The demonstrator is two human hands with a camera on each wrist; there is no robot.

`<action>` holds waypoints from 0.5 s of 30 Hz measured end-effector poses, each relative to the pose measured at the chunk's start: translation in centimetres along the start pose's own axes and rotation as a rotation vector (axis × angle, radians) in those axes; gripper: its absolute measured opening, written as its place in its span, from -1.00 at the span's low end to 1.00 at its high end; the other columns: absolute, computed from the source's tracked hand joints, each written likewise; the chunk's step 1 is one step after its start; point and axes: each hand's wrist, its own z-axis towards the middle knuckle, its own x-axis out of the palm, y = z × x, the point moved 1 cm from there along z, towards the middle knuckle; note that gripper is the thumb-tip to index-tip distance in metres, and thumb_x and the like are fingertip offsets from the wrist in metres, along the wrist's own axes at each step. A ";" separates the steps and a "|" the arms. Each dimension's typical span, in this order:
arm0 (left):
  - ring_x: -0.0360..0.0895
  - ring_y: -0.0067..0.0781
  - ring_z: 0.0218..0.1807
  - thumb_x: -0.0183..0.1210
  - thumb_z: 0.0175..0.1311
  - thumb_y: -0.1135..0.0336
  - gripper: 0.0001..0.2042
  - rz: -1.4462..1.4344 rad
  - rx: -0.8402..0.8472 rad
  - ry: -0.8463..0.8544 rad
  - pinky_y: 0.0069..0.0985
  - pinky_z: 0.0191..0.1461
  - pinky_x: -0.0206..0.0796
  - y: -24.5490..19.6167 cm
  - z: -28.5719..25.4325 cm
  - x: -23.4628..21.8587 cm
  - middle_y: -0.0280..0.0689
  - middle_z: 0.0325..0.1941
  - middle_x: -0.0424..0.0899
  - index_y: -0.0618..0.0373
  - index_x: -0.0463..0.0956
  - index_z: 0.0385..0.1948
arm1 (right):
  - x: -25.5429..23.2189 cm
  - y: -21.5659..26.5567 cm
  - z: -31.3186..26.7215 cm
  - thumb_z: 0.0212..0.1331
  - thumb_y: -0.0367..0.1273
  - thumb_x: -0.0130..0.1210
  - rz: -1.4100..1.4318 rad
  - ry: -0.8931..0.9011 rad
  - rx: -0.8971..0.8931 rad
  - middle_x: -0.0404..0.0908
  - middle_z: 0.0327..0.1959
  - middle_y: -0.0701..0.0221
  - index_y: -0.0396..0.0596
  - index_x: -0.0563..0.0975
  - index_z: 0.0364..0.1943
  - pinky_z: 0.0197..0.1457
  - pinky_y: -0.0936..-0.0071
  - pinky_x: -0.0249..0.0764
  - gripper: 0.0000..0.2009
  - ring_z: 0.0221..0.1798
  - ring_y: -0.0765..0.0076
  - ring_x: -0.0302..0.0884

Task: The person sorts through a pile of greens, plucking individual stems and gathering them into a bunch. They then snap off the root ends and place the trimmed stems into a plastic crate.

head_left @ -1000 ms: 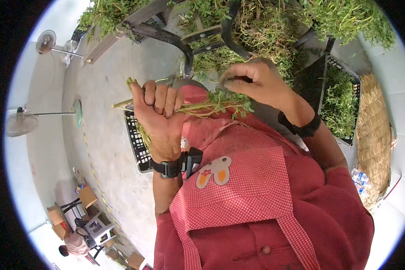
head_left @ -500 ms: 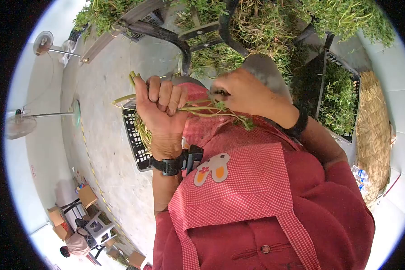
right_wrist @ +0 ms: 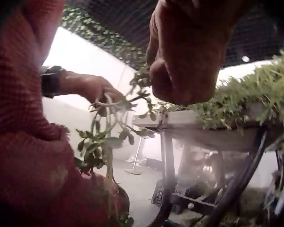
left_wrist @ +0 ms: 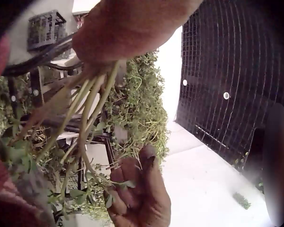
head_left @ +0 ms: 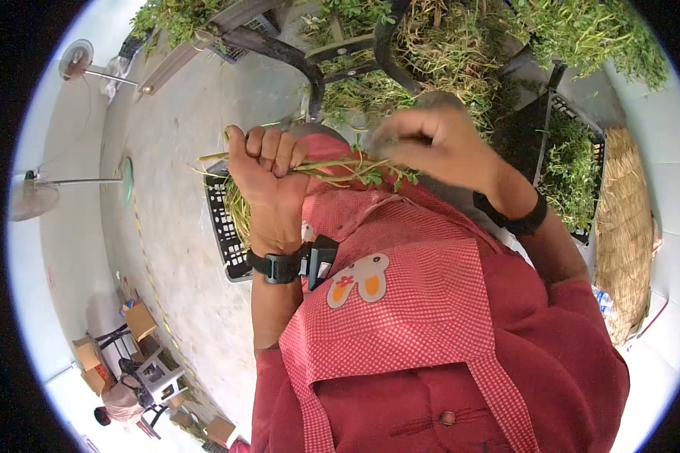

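My left hand (head_left: 268,166) grips a bunch of leafy green stems (head_left: 332,172) in curled fingers, over the apron on my lap. Bare stem ends poke out on the left; leafy tips point right. In the left wrist view the stems (left_wrist: 87,109) fan out below the fingers. Close by the leafy end hovers my right hand (head_left: 442,147), its fingers bent and blurred by motion. The right wrist view has leaves (right_wrist: 141,79) right beside its thumb and fingers; I cannot tell whether they pinch a stem. Left-wrist view also catches this right hand (left_wrist: 142,196), dirt on its thumb.
A black crate (head_left: 234,264) with stems stands left of my knees, another crate (head_left: 601,155) of greens at right. Ahead are a dark metal table frame (head_left: 310,83) and heaped greens (head_left: 449,57). A straw roll (head_left: 623,234) leans at right; a person (head_left: 125,400) sits at far lower left.
My right hand closed in leftwards over the stems, then drew back to the right. The stems in my left hand lie spread differently, with fewer leaves near the tips than a second ago.
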 end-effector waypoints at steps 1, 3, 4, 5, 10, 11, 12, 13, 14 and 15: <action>-0.21 -0.64 -0.80 -0.33 0.38 -0.02 -0.51 0.002 0.001 -0.003 -0.60 -0.66 -0.29 -0.1 -0.1 -0.1 -0.54 -0.86 -0.13 -0.12 0.00 -0.83 | 0.6 1.1 -0.3 0.10 -0.29 0.02 -0.213 0.109 -0.038 0.58 -0.38 0.35 -0.08 0.53 -0.27 -0.32 0.46 0.42 -0.80 -0.32 0.32 0.55; -0.20 -0.63 -0.80 -0.33 0.38 0.00 -0.52 -0.008 0.024 -0.001 -0.60 -0.65 -0.28 0.0 0.0 -0.3 -0.54 -0.85 -0.12 -0.12 0.01 -0.83 | 1.8 1.0 -0.7 0.01 -0.24 0.09 -0.554 0.179 -0.119 0.53 -0.42 0.33 0.06 0.56 -0.29 -0.28 0.34 0.45 -0.80 -0.32 0.21 0.54; -0.20 -0.63 -0.80 -0.33 0.38 0.00 -0.52 -0.009 0.027 0.009 -0.60 -0.65 -0.28 0.0 0.1 -0.3 -0.54 -0.85 -0.12 -0.12 0.01 -0.83 | 2.3 0.6 -0.7 0.01 -0.24 0.09 -0.561 0.175 -0.125 0.53 -0.42 0.33 0.06 0.56 -0.29 -0.28 0.34 0.45 -0.80 -0.32 0.21 0.54; -0.21 -0.63 -0.80 -0.33 0.38 0.00 -0.52 -0.017 0.016 -0.001 -0.60 -0.65 -0.27 0.1 0.1 -0.5 -0.53 -0.85 -0.11 -0.12 0.01 -0.83 | 2.7 0.2 -0.6 0.01 -0.22 0.08 -0.630 0.167 -0.136 0.52 -0.43 0.33 0.04 0.55 -0.32 -0.31 0.33 0.45 -0.80 -0.34 0.22 0.53; -0.21 -0.61 -0.80 -0.34 0.38 0.01 -0.54 -0.070 -0.008 0.046 -0.59 -0.64 -0.26 -0.1 0.4 -1.4 -0.53 -0.84 -0.08 -0.11 0.02 -0.81 | 3.7 -1.0 -0.3 -0.03 -0.24 0.15 -0.875 0.201 -0.175 0.53 -0.42 0.43 0.01 0.56 -0.35 -0.44 0.38 0.44 -0.81 -0.43 0.29 0.53; -0.21 -0.61 -0.80 -0.35 0.38 0.01 -0.54 -0.067 0.013 -0.026 -0.59 -0.64 -0.25 -0.2 0.4 -1.1 -0.53 -0.84 -0.09 -0.11 0.02 -0.81 | 3.7 -1.4 -0.4 0.01 -0.23 0.10 -0.823 0.182 -0.147 0.50 -0.44 0.39 -0.02 0.54 -0.40 -0.41 0.32 0.44 -0.81 -0.40 0.25 0.53; -0.21 -0.61 -0.80 -0.35 0.38 0.01 -0.54 -0.064 0.032 -0.100 -0.58 -0.64 -0.25 -0.1 0.3 -1.0 -0.52 -0.84 -0.09 -0.10 0.02 -0.80 | 3.7 -1.8 -0.6 0.04 -0.22 0.06 -0.771 0.164 -0.117 0.48 -0.46 0.34 -0.05 0.51 -0.44 -0.38 0.25 0.45 -0.80 -0.37 0.20 0.53; -0.21 -0.61 -0.80 -0.35 0.38 0.01 -0.54 -0.067 0.033 -0.102 -0.58 -0.64 -0.25 -0.1 0.4 -1.2 -0.52 -0.84 -0.09 -0.10 0.02 -0.80 | 3.7 -2.2 -0.7 0.04 -0.22 0.06 -0.772 0.168 -0.116 0.48 -0.46 0.34 -0.05 0.51 -0.44 -0.38 0.25 0.45 -0.80 -0.37 0.20 0.53; -0.20 -0.61 -0.79 -0.36 0.38 0.00 -0.53 -0.081 0.035 -0.098 -0.59 -0.64 -0.25 -0.3 0.4 -1.5 -0.53 -0.84 -0.09 -0.10 0.02 -0.80 | 3.6 -2.7 -1.0 0.05 -0.22 0.05 -0.751 0.170 -0.115 0.49 -0.45 0.33 -0.05 0.51 -0.44 -0.37 0.23 0.45 -0.80 -0.37 0.17 0.53; -0.20 -0.61 -0.79 -0.37 0.38 0.00 -0.53 -0.092 0.038 -0.092 -0.59 -0.64 -0.24 -0.5 0.4 -1.6 -0.53 -0.84 -0.09 -0.09 0.01 -0.80 | 3.5 -2.8 -1.1 0.06 -0.22 0.05 -0.729 0.170 -0.116 0.50 -0.43 0.31 -0.06 0.51 -0.43 -0.37 0.22 0.45 -0.79 -0.36 0.15 0.53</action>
